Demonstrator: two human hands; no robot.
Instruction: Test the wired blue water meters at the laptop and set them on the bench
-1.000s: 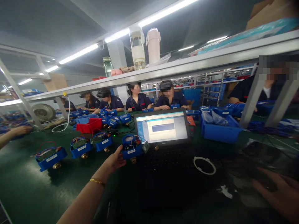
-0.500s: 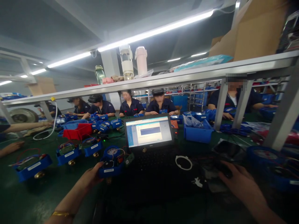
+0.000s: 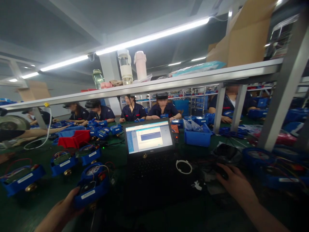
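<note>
My left hand (image 3: 64,207) grips the near left end of a blue water meter (image 3: 88,195) with its cover off, so wires and a dark inner part show. A brass fitting is half visible under the meter. My right hand (image 3: 238,185) lies over a black computer mouse (image 3: 221,171), fingers curled round it. Between my hands stands an open laptop (image 3: 150,137) with a lit page on its screen; its keyboard is dark. A white plastic ring (image 3: 183,167) and a small white scrap (image 3: 197,185) lie right of the keyboard.
More opened blue meters (image 3: 64,163) stand at the left. Behind them sits a red bin (image 3: 73,138); a blue bin (image 3: 197,136) is right of the laptop. Overhead runs a shelf (image 3: 154,84) on metal posts (image 3: 277,106). Several co-workers sit across the bench.
My left hand has moved the water meter left and nearer to me, away from the laptop. The whole view has shifted a little. My right hand stays on the mouse.
</note>
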